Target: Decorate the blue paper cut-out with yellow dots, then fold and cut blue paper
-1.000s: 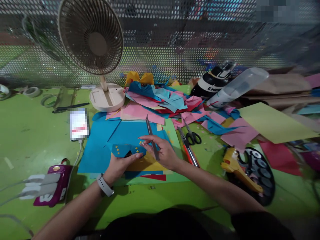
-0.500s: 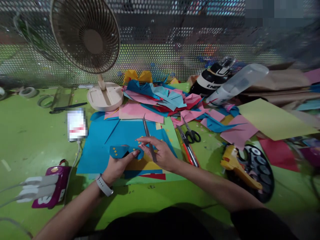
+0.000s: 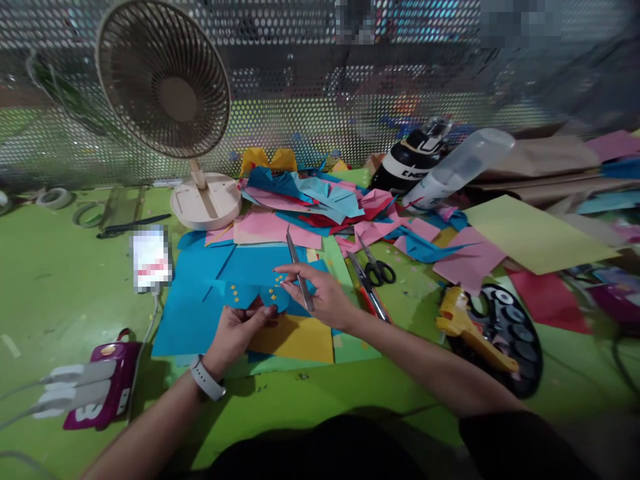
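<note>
Blue cutout (image 3: 253, 293) lifted higher since; tweezers (image 3: 299, 270) prob. unmoved.

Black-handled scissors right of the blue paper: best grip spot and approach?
Take the scissors by the black finger loops, which lie at the near-right end, with the blades pointing away toward the paper pile. Probably come from above and from the near-right side; the red-handled cutter lies close on their left, so that side looks crowded.
</note>
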`<state>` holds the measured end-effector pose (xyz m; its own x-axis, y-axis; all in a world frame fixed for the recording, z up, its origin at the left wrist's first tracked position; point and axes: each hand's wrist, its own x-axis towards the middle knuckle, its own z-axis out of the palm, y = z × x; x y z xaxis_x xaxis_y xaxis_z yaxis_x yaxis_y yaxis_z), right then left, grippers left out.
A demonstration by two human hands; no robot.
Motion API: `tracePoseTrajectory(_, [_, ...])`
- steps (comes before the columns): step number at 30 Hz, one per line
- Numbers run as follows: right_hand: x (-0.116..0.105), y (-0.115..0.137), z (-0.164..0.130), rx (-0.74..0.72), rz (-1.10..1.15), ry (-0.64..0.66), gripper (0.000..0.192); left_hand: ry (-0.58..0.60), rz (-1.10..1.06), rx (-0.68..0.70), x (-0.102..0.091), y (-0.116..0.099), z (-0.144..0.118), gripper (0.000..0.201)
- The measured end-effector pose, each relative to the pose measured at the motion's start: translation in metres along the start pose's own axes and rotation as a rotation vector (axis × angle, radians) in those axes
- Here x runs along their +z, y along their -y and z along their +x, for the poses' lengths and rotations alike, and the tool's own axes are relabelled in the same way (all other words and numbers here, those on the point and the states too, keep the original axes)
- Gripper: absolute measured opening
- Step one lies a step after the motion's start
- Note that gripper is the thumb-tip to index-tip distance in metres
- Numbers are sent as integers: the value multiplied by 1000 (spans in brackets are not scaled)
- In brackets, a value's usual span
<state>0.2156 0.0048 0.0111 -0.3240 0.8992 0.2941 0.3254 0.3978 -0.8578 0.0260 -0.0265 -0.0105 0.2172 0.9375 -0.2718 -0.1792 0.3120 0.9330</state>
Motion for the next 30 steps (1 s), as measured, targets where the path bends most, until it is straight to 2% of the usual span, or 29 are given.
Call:
tracePoseTrajectory(7, [5,-3,-2,114,144,83,44,-23,-28,3,2,0,1,32])
tracePoseTrajectory(12, [10,-7,-3,170,235,102,44,-19,-43,23,3,-1,1,29])
tracePoseTrajectory(30, [11,-8,-3,152,253,119,45,36,-25,64,5,-3,1,29])
